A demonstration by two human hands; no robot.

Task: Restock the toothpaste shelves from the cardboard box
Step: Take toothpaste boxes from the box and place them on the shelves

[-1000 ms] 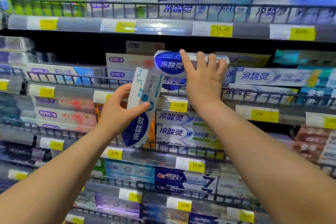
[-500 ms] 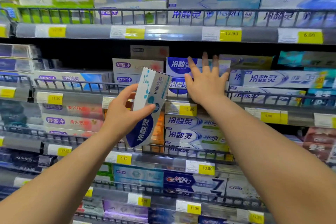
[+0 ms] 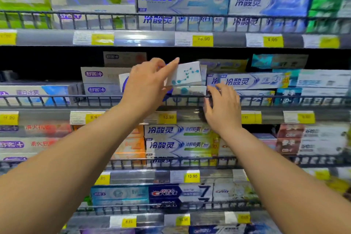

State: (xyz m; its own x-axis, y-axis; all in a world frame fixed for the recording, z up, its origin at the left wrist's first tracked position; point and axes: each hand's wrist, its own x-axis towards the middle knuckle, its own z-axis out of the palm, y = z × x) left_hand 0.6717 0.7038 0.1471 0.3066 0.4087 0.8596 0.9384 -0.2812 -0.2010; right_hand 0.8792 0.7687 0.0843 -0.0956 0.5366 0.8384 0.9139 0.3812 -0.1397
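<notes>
My left hand grips a white and blue toothpaste box and holds it lying flat over the second shelf, on top of another box of the same kind. My right hand is lower, at the wire rail of that shelf, with fingers spread and loosely bent; its fingertips reach the right end of the lower box. It holds nothing. The cardboard box is not in view.
Rows of toothpaste boxes fill several shelves, each fronted by a wire rail and a strip of yellow price tags. A dark gap lies at the left of the second shelf, above low stacks.
My left hand lifted the box from chest height up to the second shelf and turned it flat. My right hand dropped from the stacked boxes to the shelf rail.
</notes>
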